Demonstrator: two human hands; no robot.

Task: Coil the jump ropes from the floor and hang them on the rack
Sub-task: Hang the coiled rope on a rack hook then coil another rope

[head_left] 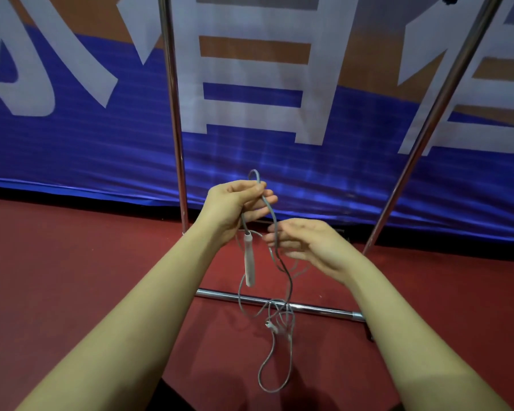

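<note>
The left hand (238,203) pinches a bend of the grey jump rope (275,241) up in front of the chrome rack (172,114), likely to anchor the coil, while the right hand (303,244) sits just beside it with fingers loosely spread and the cord running past them, seemingly ready to gather the next loop. Below, the rope's slack hangs tangled above the red floor (72,277), and its white handle (249,262) dangles under the left hand.
</note>
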